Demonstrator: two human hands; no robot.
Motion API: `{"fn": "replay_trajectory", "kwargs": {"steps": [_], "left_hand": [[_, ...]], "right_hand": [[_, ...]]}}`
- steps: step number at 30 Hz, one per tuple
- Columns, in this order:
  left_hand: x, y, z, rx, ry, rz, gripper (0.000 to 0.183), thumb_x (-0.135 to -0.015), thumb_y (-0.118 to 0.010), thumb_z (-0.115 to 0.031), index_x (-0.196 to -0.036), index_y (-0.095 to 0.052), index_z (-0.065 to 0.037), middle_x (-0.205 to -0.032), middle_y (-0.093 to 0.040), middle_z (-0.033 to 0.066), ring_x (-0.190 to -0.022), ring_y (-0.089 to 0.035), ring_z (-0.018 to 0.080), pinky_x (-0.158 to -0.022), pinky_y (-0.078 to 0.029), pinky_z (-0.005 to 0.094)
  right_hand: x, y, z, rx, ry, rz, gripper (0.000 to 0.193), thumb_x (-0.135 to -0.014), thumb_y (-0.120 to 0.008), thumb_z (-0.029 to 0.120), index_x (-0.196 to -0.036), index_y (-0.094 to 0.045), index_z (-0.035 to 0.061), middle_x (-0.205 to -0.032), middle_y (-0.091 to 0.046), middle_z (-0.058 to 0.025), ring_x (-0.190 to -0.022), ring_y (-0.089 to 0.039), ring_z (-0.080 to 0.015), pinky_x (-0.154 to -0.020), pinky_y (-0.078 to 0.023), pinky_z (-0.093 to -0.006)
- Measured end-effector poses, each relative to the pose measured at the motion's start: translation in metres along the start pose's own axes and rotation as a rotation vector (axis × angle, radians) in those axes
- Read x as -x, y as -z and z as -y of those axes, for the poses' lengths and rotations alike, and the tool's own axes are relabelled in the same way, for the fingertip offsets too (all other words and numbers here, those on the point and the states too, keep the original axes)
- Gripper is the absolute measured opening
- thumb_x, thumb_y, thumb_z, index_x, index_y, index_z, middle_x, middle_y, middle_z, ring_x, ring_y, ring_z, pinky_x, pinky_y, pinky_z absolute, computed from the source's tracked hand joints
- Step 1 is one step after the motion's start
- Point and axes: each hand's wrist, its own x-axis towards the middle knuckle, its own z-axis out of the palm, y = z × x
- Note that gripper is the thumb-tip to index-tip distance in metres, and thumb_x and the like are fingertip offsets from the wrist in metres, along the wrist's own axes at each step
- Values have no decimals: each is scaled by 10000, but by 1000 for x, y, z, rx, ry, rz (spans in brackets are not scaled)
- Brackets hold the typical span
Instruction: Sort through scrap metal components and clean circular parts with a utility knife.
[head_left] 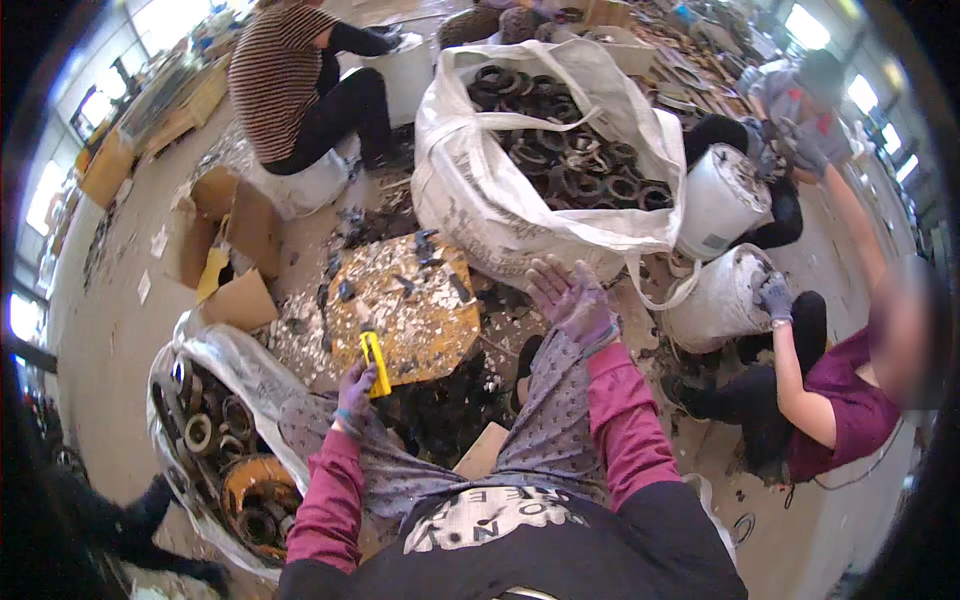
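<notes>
My left hand (355, 393), in a purple glove, is closed round a yellow utility knife (375, 363), its front end pointing away from me. The knife is at the near left edge of a worn yellow board (405, 318) strewn with pale flakes and several small black pieces (404, 285). My right hand (573, 303), gloved and dirty, is raised over my right knee with its fingers spread and nothing in it. Just beyond it stands a large white bulk bag (480, 215) full of black rings (560, 150).
At my left a clear plastic sack (235, 365) holds rings and an orange round part (262, 485). An opened cardboard box (250, 225) stands farther off. Co-workers sit at the far left and right; white buckets (718, 300) are by those on the right. Scraps litter the floor.
</notes>
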Motion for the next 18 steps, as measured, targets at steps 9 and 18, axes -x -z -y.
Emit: {"fn": "replay_trajectory", "kwargs": {"steps": [9, 18], "left_hand": [[-17, 42, 29, -91, 3, -92, 274, -856, -585, -54, -1118, -584, 28, -932, -622, 6, -801, -565, 81, -728, -436, 203], [-6, 7, 21, -3, -1, -108, 230, -854, -608, -48, -1079, -620, 0, -909, -626, -9, -811, -564, 76, -740, -439, 212]], "right_hand": [[-14, 16, -5, 46, 20, 34, 504, -959, -416, 394, -1295, -458, 22, -1280, -521, -173, -1171, -509, -327, -1031, -388, -451], [-10, 7, -7, 41, 6, 24, 482, -956, -446, 362, -1245, -481, -23, -1248, -525, -194, -1195, -488, -343, -1054, -369, -456]]}}
